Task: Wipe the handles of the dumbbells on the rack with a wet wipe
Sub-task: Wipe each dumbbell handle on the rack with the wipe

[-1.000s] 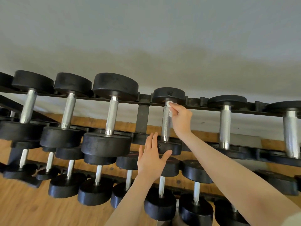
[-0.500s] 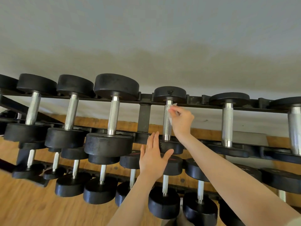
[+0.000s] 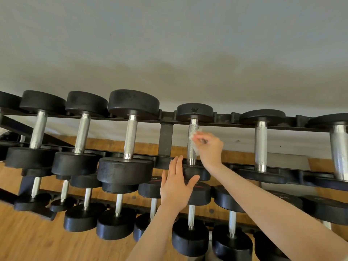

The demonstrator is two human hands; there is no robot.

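Light: soft, even daylight before you | Shadows: faint rack [image 3: 165,119] shadow on wall [image 3: 169,44] | Blur: your right hand [image 3: 210,147] smeared | Edges: wide-angle bowing

The rack [image 3: 165,136] stands on the floor [image 3: 28,240] against the wall [image 3: 169,44], holding dumbbells in tiers. On the top tier, the middle dumbbell [image 3: 194,112] lies just right of the rack's upright post. The right hand [image 3: 211,147] presses a wet wipe [image 3: 194,142] to its handle [image 3: 191,132]. The left hand [image 3: 176,187] rests flat on its near end, in front of the lower tier.
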